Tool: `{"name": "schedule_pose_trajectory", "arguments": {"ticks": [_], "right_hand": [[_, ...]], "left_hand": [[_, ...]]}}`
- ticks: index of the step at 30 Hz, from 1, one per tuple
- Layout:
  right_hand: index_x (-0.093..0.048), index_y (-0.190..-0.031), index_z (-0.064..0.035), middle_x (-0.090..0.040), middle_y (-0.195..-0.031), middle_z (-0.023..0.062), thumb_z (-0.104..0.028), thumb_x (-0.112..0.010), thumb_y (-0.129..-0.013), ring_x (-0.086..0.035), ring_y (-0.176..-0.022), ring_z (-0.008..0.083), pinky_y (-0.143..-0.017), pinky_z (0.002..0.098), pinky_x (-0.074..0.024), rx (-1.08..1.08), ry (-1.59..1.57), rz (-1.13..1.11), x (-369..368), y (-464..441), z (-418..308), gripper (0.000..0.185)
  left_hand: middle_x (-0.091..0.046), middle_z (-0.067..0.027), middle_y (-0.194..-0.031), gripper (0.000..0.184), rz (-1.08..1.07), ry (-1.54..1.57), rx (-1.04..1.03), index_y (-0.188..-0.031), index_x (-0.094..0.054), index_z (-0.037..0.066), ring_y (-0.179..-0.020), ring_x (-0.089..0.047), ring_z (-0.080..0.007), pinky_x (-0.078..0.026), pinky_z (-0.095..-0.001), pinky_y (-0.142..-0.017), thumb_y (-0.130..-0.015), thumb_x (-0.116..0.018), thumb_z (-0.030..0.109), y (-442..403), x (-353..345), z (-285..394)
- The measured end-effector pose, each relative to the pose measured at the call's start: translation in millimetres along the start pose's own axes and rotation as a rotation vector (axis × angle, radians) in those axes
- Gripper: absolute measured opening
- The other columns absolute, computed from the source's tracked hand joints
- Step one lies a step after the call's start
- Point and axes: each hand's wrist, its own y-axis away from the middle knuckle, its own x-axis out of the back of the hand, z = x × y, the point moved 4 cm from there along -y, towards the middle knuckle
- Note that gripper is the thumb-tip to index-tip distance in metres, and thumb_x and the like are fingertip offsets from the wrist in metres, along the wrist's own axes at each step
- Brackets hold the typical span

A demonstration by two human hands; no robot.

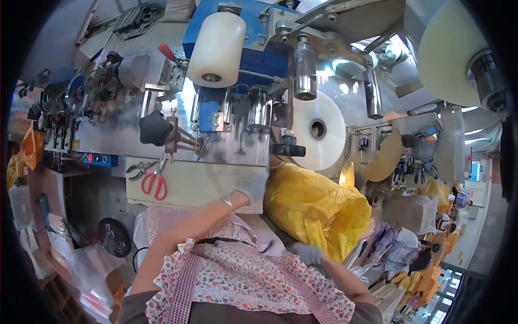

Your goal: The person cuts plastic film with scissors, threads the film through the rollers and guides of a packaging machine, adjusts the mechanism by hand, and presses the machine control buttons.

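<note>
Pale cloth apron [243, 281], printed with small red flowers and edged with checked bands, spreads across the wearer's front. Beyond it the left hand [252, 187], in a thin greyish glove with a pale bracelet [226, 201] at the wrist, lies over the right end of a flat cream-coloured board [189, 189]. Its fingers are blurred, so I cannot tell how far they are spread or whether they hold anything. Just beside that hand bulges a crumpled yellow plastic sack [307, 202], to the right of the board, its mouth showing thin pale strips. The right hand [306, 254], also gloved, is near the sack's lower edge; its fingers are partly hidden, and their spread and any hold cannot be told. Red-handled scissors [155, 186] and dark pliers [141, 170] rest on the board's left part. Behind stand a thick white roll [213, 51] and a flat whitish disc-shaped reel [329, 140]. Farther left sits a blue control box [101, 160] with coloured buttons (any lettering there is too small to read)
</note>
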Motion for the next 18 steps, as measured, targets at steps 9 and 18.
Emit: {"name": "schedule_pose_trajectory", "arguments": {"ticks": [9,18], "right_hand": [[-0.054,-0.103,-0.0134,-0.053,-0.079,-0.0007,-0.031,-0.052,-0.091,-0.049,-0.069,0.0077,-0.06,0.0243,-0.0418,0.242,-1.389,0.856,200.3,-166.7,-35.8,0.021],[-0.057,-0.097,-0.0026,-0.061,-0.078,0.0154,-0.017,-0.058,-0.078,-0.06,-0.07,0.0304,-0.061,0.0387,-0.0473,0.094,0.263,0.708,71.3,-153.4,20.6,0.023]], "left_hand": [[-0.065,-0.0166,-0.078,0.024,-0.459,-0.49,-0.566,-0.08,-0.069,0.008,-0.071,-0.063,-0.0326,-0.049,-0.0426,-0.065,-0.078,-0.054,0.026,113.1,12.8,155.4],[-0.062,-0.0169,-0.082,0.041,-0.261,-0.022,-0.18,-0.09,-0.066,0.011,-0.079,-0.06,-0.0339,-0.047,-0.042,-0.069,-0.083,-0.049,0.048,122.2,63.8,71.2]]}}
